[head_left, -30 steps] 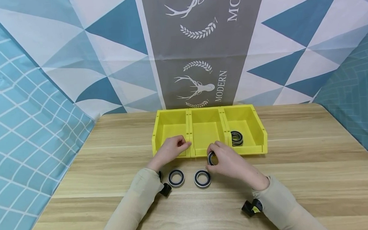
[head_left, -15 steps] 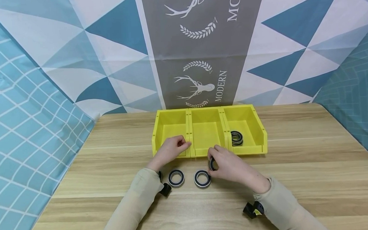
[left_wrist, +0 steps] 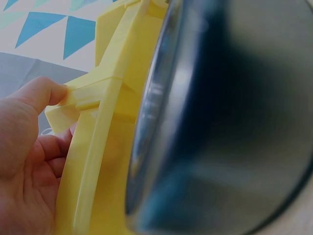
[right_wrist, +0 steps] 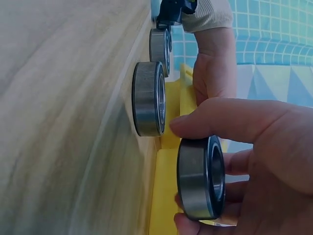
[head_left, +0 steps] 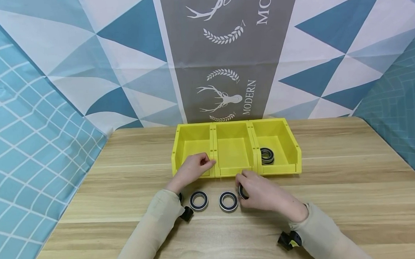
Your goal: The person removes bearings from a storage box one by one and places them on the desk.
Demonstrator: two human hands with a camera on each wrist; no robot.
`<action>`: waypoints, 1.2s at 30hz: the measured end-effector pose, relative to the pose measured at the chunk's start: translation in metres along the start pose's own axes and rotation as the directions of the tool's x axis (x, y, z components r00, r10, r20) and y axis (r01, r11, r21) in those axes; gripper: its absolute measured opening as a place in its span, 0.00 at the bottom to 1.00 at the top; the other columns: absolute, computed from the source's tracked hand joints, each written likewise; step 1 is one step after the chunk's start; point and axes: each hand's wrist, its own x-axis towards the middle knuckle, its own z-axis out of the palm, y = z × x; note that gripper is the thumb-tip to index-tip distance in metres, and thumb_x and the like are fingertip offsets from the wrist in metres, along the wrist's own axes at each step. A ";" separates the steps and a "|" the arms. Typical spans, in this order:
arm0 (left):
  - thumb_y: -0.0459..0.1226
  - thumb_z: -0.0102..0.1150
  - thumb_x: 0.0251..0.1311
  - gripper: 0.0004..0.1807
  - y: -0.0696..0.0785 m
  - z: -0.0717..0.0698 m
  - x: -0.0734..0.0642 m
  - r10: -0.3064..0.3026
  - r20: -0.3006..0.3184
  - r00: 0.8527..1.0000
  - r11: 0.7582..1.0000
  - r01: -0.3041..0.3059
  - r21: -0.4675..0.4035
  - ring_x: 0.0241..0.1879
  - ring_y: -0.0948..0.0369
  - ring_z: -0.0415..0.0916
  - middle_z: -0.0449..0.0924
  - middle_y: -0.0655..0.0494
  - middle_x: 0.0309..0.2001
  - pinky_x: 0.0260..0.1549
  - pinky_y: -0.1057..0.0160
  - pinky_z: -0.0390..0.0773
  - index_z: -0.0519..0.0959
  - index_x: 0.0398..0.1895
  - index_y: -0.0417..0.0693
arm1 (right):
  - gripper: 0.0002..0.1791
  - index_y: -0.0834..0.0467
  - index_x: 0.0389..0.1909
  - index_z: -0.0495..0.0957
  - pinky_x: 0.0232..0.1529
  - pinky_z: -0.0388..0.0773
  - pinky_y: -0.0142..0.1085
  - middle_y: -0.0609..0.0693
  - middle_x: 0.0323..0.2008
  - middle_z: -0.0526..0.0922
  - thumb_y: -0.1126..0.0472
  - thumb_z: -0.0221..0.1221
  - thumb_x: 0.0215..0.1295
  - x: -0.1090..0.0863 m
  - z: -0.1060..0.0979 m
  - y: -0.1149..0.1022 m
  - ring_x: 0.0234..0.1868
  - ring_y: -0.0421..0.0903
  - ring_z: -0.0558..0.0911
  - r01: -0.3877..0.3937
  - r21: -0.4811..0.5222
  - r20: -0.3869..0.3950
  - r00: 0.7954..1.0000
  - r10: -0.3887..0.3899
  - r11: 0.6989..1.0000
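A wood-grain counter (head_left: 341, 177) carries everything, its far corners rounded and its left edge running beside a light-blue cloth (head_left: 24, 145) with a white grid; behind the far edge hangs a backdrop (head_left: 135, 63) of blue, pale and white triangles, split by a grey band (head_left: 225, 55) printed with white deer heads, laurel sprigs and the word MODERN; past the right edge is a teal cloth (head_left: 398, 109) with a brick-like pattern. Near the middle of the far edge stand 3 yellow bins, a left bin (head_left: 195, 139), a middle bin (head_left: 232, 145) and a right bin (head_left: 275, 136), set side by side; stacked bearings (head_left: 271, 155) lie in the front left corner of the right bin. Between the bins and the near side of the counter, 2 bearings lie flat and apart, a left bearing (head_left: 191, 201) and a right bearing (head_left: 221, 202); just beside the latter, toward the counter's right edge, the right hand (head_left: 258, 188) pinches a held bearing (right_wrist: 193, 178) on edge between thumb and curled fingers; the left hand (head_left: 193, 167) is closed on the yellow rim where the left and middle bins meet, thumb outside and fingers bent behind.
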 end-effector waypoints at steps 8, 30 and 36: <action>0.49 0.53 0.59 0.15 0.002 -0.002 -0.001 0.009 -0.005 1.000 1.000 -0.009 0.005 0.20 0.64 0.62 0.66 0.60 0.18 0.23 0.67 0.63 0.72 0.22 0.50 | 0.19 0.54 0.36 0.73 0.29 0.70 0.32 0.44 0.31 0.67 0.61 0.65 0.39 -0.003 0.001 0.001 0.29 0.38 0.67 0.016 -0.039 0.025 1.000 -0.015 0.999; 0.49 0.52 0.60 0.16 0.004 -0.003 -0.002 0.019 0.003 1.000 1.000 -0.019 -0.011 0.19 0.64 0.62 0.65 0.60 0.17 0.23 0.67 0.63 0.71 0.21 0.50 | 0.17 0.57 0.37 0.74 0.36 0.73 0.36 0.45 0.33 0.69 0.67 0.64 0.42 -0.006 0.007 -0.003 0.34 0.40 0.70 0.086 -0.074 0.065 0.995 -0.082 0.994; 0.49 0.52 0.60 0.16 0.004 -0.003 -0.002 0.021 0.003 1.000 1.000 -0.021 -0.013 0.19 0.64 0.61 0.64 0.60 0.17 0.23 0.67 0.62 0.71 0.21 0.49 | 0.16 0.57 0.37 0.75 0.38 0.73 0.37 0.45 0.34 0.70 0.65 0.65 0.45 -0.007 0.010 -0.004 0.35 0.41 0.70 0.085 -0.076 0.061 0.995 -0.081 0.993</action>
